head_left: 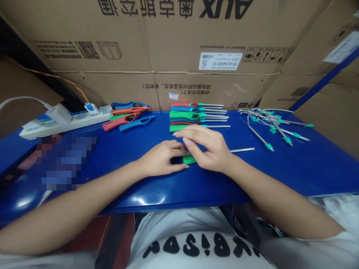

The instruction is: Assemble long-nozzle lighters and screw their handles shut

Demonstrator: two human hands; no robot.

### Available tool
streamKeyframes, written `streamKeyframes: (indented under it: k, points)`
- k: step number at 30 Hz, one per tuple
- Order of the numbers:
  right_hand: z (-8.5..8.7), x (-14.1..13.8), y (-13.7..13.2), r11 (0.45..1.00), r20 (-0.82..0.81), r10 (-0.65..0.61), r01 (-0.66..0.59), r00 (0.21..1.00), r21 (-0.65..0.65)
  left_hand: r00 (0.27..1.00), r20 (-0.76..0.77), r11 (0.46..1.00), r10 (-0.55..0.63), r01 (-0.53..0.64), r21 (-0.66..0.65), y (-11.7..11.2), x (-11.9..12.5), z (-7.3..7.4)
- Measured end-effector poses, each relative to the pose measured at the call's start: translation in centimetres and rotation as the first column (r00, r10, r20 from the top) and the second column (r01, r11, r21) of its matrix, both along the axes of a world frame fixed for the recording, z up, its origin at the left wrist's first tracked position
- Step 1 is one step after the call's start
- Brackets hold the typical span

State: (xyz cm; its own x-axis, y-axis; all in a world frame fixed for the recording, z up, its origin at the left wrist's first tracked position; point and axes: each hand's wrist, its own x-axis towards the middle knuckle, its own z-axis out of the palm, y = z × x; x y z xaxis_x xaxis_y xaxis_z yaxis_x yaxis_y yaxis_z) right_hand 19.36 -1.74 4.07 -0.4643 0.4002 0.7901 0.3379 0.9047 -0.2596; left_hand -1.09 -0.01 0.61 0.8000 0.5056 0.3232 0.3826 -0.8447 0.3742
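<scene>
A long-necked gas lighter point(189, 160) with a green handle lies low over the blue table, its metal tube point(243, 150) sticking out to the right beyond my right hand. My left hand point(165, 158) is closed around the handle's left end. Just above the handle, my right hand point(210, 147) has its thumb and forefinger drawn together in a pinch; whatever small thing may be between them is too small to make out. Both hands hide much of the lighter.
Several finished-looking lighters point(185, 115) lie in a row behind my hands. Loose coloured handles point(137, 122) are at back left beside a power strip point(75, 120). Metal tubes with green ends and wires point(277, 129) are heaped at right. A cardboard wall point(157, 48) bounds the back.
</scene>
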Motion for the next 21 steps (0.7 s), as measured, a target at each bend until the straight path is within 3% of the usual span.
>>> streamKeyframes:
  k: [2,4,12,17,21]
  points:
    - [0.13,-0.08,0.08,0.992,-0.053,0.047,-0.053,0.997,-0.115,1.0,-0.008,1.0,0.002,-0.002,0.002,-0.05,0.0,0.12]
    - [0.19,-0.05,0.27,0.987,-0.076,0.049,-0.06,0.996,-0.149,1.0,-0.015,1.0,0.013,-0.013,0.008,-0.12,0.01,0.2]
    - [0.32,-0.04,-0.14,0.999,0.015,0.013,-0.014,1.0,0.051,0.999,-0.015,0.999,0.038,-0.038,0.011,-0.41,0.18,0.18]
    - [0.17,-0.02,-0.3,0.975,-0.008,-0.11,0.11,0.994,0.191,0.995,-0.047,0.996,0.085,-0.083,0.033,-0.7,0.33,0.11]
    - [-0.01,0.23,0.05,0.985,0.037,-0.113,0.107,0.993,0.131,0.993,-0.05,0.994,0.105,-0.104,0.031,-0.72,0.38,0.04]
